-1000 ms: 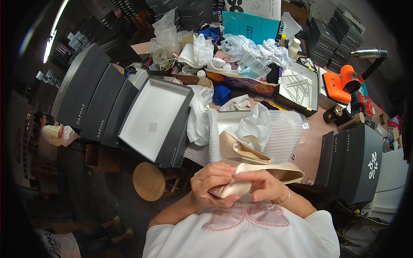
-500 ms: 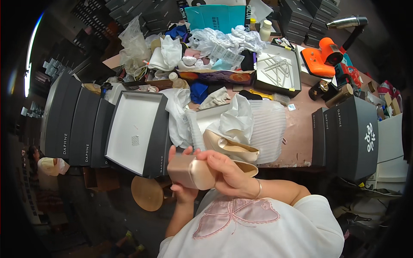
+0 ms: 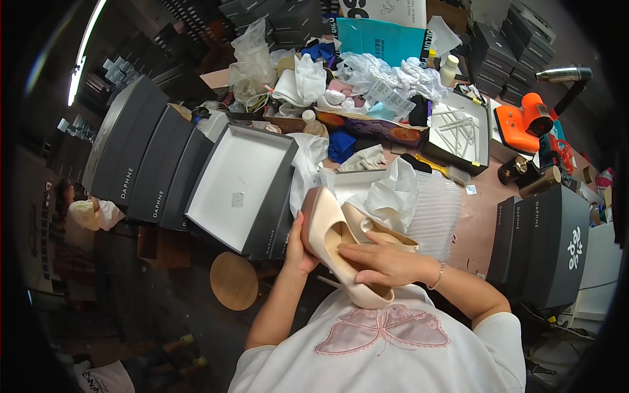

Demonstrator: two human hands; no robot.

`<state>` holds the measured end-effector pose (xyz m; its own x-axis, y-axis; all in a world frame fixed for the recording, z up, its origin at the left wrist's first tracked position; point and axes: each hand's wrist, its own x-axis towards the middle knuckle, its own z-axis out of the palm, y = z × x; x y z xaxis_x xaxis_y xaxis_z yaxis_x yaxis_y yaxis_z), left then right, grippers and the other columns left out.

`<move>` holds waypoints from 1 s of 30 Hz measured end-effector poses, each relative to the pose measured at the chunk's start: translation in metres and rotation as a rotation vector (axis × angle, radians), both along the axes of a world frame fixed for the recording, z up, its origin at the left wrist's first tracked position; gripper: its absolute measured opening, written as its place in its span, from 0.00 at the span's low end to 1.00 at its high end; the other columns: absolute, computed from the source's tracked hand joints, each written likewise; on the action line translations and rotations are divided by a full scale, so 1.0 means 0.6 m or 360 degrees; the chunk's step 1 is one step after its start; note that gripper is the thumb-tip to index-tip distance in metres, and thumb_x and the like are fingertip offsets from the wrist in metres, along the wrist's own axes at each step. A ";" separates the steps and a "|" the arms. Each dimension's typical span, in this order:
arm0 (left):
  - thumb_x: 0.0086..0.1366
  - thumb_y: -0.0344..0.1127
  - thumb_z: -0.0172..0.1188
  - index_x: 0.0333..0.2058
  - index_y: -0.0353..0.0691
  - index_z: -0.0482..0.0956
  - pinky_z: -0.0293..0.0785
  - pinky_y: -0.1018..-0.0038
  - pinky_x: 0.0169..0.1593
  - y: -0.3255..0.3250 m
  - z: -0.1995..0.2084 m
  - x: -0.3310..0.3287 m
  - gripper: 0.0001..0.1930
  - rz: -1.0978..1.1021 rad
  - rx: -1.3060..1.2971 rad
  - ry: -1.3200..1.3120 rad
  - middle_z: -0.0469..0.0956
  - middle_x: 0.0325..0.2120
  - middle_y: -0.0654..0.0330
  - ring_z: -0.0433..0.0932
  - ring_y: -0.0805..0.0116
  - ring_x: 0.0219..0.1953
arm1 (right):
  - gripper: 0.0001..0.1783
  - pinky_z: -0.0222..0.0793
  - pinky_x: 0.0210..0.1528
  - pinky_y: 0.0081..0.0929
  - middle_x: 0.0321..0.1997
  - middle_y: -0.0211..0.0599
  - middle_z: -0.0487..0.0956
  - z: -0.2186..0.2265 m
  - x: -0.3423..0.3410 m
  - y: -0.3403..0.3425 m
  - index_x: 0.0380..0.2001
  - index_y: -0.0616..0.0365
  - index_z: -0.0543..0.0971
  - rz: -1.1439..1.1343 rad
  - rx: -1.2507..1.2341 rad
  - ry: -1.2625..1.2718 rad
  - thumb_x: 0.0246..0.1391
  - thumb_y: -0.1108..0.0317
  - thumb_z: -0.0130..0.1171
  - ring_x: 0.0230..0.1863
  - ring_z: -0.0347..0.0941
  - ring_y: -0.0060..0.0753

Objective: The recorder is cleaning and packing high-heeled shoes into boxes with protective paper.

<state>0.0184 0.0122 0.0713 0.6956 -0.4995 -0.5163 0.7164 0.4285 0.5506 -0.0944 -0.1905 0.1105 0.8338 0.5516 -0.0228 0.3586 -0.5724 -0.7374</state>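
A beige high-heeled shoe [image 3: 322, 226] is held close to my chest, tilted, its opening facing up and its rounded toe toward my shirt. My left hand [image 3: 299, 249] grips its outer side near the back; most of those fingers are hidden behind the shoe. Over the opening lies my right hand [image 3: 386, 262], fingers stretched out against the inside and thumb at the edge. Just beyond, a second beige shoe [image 3: 398, 240] sits by white tissue paper [image 3: 392, 196] in a light box, partly covered by the held shoe and my right hand.
An open dark shoebox with white inside [image 3: 239, 177] leans at the left beside stacked dark boxes [image 3: 141, 160]. More dark boxes [image 3: 547, 245] stand at the right. Clear ribbed plastic [image 3: 436, 206], a yellow-handled brush [image 3: 452, 173], a tray of white sticks [image 3: 458, 131] and an orange device [image 3: 521, 121] are farther back.
The held shoe has turned from its blocky heel facing me to its opening facing up. My right hand has moved from the heel to the opening. The whole view has shifted.
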 end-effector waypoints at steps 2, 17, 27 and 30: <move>0.64 0.62 0.48 0.57 0.42 0.66 0.67 0.62 0.59 0.005 -0.009 -0.010 0.33 -0.0087 0.0027 -0.0051 0.71 0.53 0.57 0.70 0.61 0.55 | 0.39 0.34 0.69 0.61 0.67 0.53 0.56 -0.032 0.009 0.025 0.63 0.61 0.59 -0.0073 0.0160 0.0100 0.63 0.39 0.32 0.73 0.41 0.48; 0.64 0.65 0.47 0.63 0.44 0.57 0.57 0.61 0.65 -0.019 0.025 -0.096 0.38 0.0370 -0.0066 0.0007 0.62 0.60 0.58 0.61 0.60 0.62 | 0.44 0.33 0.63 0.72 0.56 0.69 0.66 -0.063 0.084 0.094 0.37 0.74 0.74 -0.0603 0.0202 0.0072 0.63 0.36 0.29 0.71 0.32 0.72; 0.65 0.65 0.44 0.56 0.38 0.67 0.67 0.65 0.57 -0.021 -0.025 -0.072 0.36 0.0551 0.0164 -0.0004 0.71 0.52 0.54 0.71 0.59 0.53 | 0.35 0.44 0.70 0.43 0.66 0.52 0.59 -0.061 -0.004 0.051 0.64 0.59 0.60 -0.0263 0.0472 0.0245 0.64 0.45 0.38 0.70 0.48 0.51; 0.62 0.70 0.40 0.56 0.34 0.66 0.74 0.67 0.48 0.006 -0.024 -0.061 0.42 0.0185 0.0004 0.0192 0.71 0.48 0.48 0.76 0.57 0.45 | 0.31 0.60 0.54 0.42 0.50 0.45 0.71 -0.083 0.018 -0.032 0.54 0.55 0.72 -0.1198 -0.0028 -0.0503 0.43 0.64 0.67 0.53 0.66 0.47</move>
